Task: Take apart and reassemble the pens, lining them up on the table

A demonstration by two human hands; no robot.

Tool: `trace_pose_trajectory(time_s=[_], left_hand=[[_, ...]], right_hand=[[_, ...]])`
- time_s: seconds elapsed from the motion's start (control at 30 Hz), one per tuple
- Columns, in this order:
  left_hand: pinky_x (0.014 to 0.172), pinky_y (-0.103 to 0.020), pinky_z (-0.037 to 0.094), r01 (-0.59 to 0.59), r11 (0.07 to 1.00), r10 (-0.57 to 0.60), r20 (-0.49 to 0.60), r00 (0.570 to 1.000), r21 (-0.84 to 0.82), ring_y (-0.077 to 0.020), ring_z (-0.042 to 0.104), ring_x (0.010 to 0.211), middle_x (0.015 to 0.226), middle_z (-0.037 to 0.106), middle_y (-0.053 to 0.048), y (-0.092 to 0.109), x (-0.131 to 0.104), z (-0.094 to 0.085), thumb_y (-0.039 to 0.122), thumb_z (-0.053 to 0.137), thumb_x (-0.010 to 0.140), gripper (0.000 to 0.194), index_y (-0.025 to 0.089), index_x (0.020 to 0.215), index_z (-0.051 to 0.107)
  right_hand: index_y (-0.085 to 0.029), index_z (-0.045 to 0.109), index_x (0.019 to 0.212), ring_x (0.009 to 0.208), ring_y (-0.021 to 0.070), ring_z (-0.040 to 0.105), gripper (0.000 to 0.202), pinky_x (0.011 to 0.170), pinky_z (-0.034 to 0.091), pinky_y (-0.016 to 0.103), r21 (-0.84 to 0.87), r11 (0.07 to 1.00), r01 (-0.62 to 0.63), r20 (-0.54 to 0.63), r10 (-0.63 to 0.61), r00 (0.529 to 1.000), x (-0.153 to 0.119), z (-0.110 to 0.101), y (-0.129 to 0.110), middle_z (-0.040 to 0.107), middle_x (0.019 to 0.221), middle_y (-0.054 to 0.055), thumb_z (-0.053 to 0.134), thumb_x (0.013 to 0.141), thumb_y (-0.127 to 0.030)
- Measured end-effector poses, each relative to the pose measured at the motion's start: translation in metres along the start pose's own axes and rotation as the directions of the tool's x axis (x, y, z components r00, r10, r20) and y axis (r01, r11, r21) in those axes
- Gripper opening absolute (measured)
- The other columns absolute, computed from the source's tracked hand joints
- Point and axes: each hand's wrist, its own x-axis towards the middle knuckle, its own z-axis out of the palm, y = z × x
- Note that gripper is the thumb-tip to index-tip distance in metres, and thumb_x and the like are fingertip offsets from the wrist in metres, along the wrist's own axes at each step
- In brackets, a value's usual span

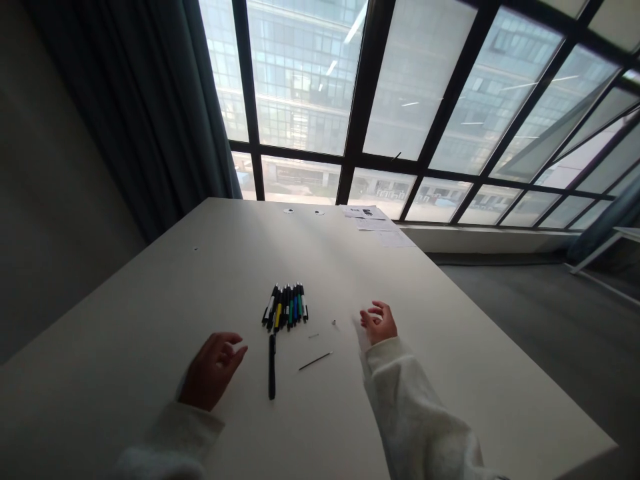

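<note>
My left hand [213, 367] rests on the table at the left, thumb and fingers loosely curled with a gap between them, holding nothing. To its right lies a black pen barrel [272, 367], pointing away from me. A thin dark pen refill [315, 361] lies slantwise right of the barrel. Beyond it are a small spring [313, 335] and a tiny pen part [334, 323], too small to make out. My right hand [379, 323] is near that part, over the table, fingers bent and apart with nothing in them. A row of several pens [286, 307] lies ahead, some with coloured grips.
The white table [240, 267] reaches towards the window [305, 73]. Papers [375, 223] lie at its far right edge, and two small white pieces [289, 211] at the far end. A dark curtain [165, 100] hangs at the left.
</note>
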Motion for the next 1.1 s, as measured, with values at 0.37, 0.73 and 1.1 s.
trace_pose_trajectory(time_s=[0.37,0.73,1.1], left_hand=[[0.070,-0.027,0.053,-0.511,0.859,0.479,0.322,0.817,0.018,-0.0163,0.061,0.086,0.099,0.068,-0.006,0.020,-0.011,0.017,0.000,0.035,0.089,0.042,0.024,0.099,0.068],[0.083,-0.032,0.047,-0.460,0.884,0.454,0.083,0.887,0.080,-0.0178,0.058,0.093,0.096,0.063,-0.005,0.032,0.016,0.013,0.018,0.048,0.094,0.015,0.020,0.105,0.058],[0.078,-0.031,0.049,-0.378,0.925,0.369,0.141,0.919,0.043,-0.0177,0.059,0.086,0.094,0.061,-0.006,0.060,0.080,-0.008,0.026,0.040,0.097,0.019,0.017,0.104,0.054]], right_hand=[[-0.022,0.077,0.087,0.061,0.0175,0.064,0.019,0.061,0.053,0.031,-0.150,0.840,0.522,0.660,-0.308,0.685,-0.052,0.014,-0.034,0.069,0.079,0.006,0.072,0.075,-0.036],[-0.020,0.063,0.076,0.059,0.0155,0.056,0.020,0.048,0.046,0.025,-0.283,0.507,0.814,0.720,-0.449,0.529,-0.055,0.025,-0.046,0.060,0.076,0.005,0.048,0.089,-0.017],[-0.020,0.050,0.086,0.064,0.0137,0.052,0.012,0.061,0.046,0.026,-0.095,0.807,0.583,0.407,-0.503,0.763,-0.026,0.040,-0.087,0.053,0.075,0.002,0.042,0.096,-0.020]])
